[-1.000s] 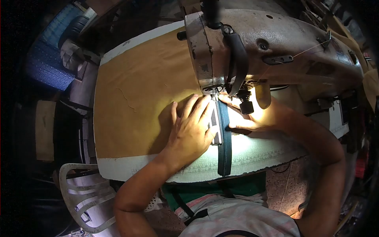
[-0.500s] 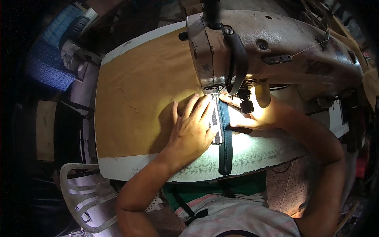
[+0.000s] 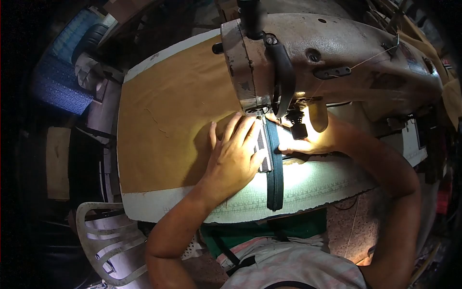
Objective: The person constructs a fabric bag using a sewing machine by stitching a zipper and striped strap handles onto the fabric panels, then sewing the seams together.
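My left hand [image 3: 231,156] lies flat, fingers stretched toward the sewing machine's [image 3: 255,82] needle area, on the brown fabric [image 3: 163,130]. Its thumb rests on a grey-and-white striped strip [image 3: 263,164]. Alongside that runs a long dark teal zipper [image 3: 275,188], whose near end hangs down toward the table's front edge. At the zipper's right edge is my right hand [image 3: 313,139], thumb and a finger closed against it near the presser foot. Lamp glare and a black knob [image 3: 298,131] hide part of those fingers. The needle itself is hard to make out.
A worn white tabletop [image 3: 231,209] with ruler markings lies under the work. A white plastic chair [image 3: 103,241] stands at the lower left. Blue patterned cloth [image 3: 62,86] is farther left. The machine's arm extends to the right above my right hand.
The view has shifted slightly. My right thumb sits a little higher along the zipper, and more dark material shows beneath it. My left hand keeps nearly the same place on the fabric.
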The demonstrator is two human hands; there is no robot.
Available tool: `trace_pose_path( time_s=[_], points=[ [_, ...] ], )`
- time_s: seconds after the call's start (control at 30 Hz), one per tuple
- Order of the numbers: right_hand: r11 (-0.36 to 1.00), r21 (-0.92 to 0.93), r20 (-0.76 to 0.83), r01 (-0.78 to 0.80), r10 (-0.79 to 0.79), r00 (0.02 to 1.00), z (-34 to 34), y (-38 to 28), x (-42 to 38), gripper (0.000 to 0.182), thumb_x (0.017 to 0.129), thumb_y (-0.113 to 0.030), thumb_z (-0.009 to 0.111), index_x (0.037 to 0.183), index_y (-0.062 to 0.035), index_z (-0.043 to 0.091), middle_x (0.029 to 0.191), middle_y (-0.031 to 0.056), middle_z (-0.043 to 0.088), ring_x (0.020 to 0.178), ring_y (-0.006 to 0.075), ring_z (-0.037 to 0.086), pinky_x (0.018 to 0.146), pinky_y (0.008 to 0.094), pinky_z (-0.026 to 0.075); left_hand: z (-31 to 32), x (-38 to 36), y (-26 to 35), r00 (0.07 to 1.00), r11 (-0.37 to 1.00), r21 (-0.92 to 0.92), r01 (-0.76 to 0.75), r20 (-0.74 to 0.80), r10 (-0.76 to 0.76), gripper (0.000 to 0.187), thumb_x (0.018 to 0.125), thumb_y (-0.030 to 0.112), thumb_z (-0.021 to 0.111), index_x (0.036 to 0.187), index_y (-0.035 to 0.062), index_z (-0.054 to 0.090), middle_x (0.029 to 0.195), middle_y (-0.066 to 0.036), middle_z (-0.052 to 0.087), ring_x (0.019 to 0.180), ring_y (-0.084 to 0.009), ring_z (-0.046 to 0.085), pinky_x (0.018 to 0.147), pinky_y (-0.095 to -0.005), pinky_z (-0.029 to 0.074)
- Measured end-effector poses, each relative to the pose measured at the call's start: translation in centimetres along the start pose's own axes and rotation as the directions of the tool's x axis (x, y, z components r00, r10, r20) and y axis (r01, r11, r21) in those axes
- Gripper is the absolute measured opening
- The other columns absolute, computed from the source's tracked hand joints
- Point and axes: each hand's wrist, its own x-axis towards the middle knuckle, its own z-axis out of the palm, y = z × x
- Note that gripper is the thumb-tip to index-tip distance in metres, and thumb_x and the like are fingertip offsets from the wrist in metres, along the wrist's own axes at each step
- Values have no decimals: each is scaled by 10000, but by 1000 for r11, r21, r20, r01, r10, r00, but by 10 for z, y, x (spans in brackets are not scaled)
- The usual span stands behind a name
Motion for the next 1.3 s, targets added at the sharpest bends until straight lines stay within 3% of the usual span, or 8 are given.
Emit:
trace_pose_path(
  time_s=[0.6, 0.67, 0.8, 0.97, 1.0, 1.03, 1.1, 1.3],
  points=[
    [998, -2, 86, -67, 67, 994, -10, -14, -2, 550, 877, -547, 693, 1037, -24, 632, 1088, 172, 616, 1108, 349, 568, 1002, 560, 397, -4, -3, 7, 993, 995, 77, -71, -93, 78, 539, 880, 243, 672, 1346, -8, 568, 1348, -127, 569, 1318, -302, 476, 1141, -639, 208],
    [965, -262, 4, 29, -29, 1000, -5, -26, -15, 605, 859, -548, 699, 1167, -31, 640, 1255, 165, 604, 1229, 328, 535, 1054, 558, 367, -3, -5, 9, 991, 993, 77, -89, -91, 96, 540, 864, 257, 696, 1323, -7, 586, 1313, -127, 589, 1287, -308, 499, 1133, -610, 244],
    [995, -91, 150, -28, 41, 988, -12, -70, -33, 696, 860, -531, 669, 1323, -18, 583, 1411, 130, 543, 1309, 306, 483, 1112, 520, 329, 0, 4, 14, 987, 995, -94, -30, -159, 15, 511, 781, 330, 795, 1142, 3, 640, 1213, -139, 588, 1184, -315, 517, 1016, -510, 363],
    [986, -106, 87, -127, 137, 987, 2, -79, -49, 710, 872, -532, 658, 1355, -22, 553, 1424, 130, 534, 1354, 292, 438, 1145, 504, 284, 5, 21, 13, 975, 981, -186, 51, -202, -89, 379, 747, 313, 837, 893, 14, 656, 1092, -155, 627, 1081, -341, 562, 925, -464, 432],
    [989, -95, 66, -116, 123, 990, 4, -80, -51, 714, 889, -534, 639, 1379, -26, 537, 1458, 135, 511, 1368, 313, 429, 1138, 518, 288, 18, 27, 2, 924, 984, -160, -78, -381, 12, 370, 730, 223, 848, 748, 40, 527, 808, -138, 575, 829, -338, 562, 757, -433, 458],
    [991, -85, 46, -104, 109, 993, 6, -80, -52, 717, 907, -537, 621, 1404, -29, 521, 1491, 140, 487, 1382, 334, 419, 1131, 532, 293, 23, 28, 1, 922, 977, -211, -31, -382, -53, 371, 736, 197, 842, 711, 40, 507, 768, -133, 563, 791, -338, 555, 733, -434, 457],
    [995, -16, 61, -99, 100, 993, 11, -81, -51, 691, 905, -517, 637, 1406, -54, 528, 1492, 139, 488, 1386, 339, 426, 1139, 545, 287, 24, 28, 3, 937, 973, -208, 102, -308, -164, 311, 755, 145, 795, 717, 28, 510, 936, -170, 648, 969, -380, 582, 839, -455, 474],
    [998, 30, 74, -46, 44, 996, 18, -80, -52, 646, 907, -528, 638, 1374, -88, 564, 1462, 142, 508, 1375, 345, 439, 1129, 559, 296, 14, 33, -9, 962, 944, -315, 95, -214, -168, 175, 767, 67, 692, 703, -4, 546, 771, -158, 626, 836, -367, 595, 782, -451, 476]
  ],
)
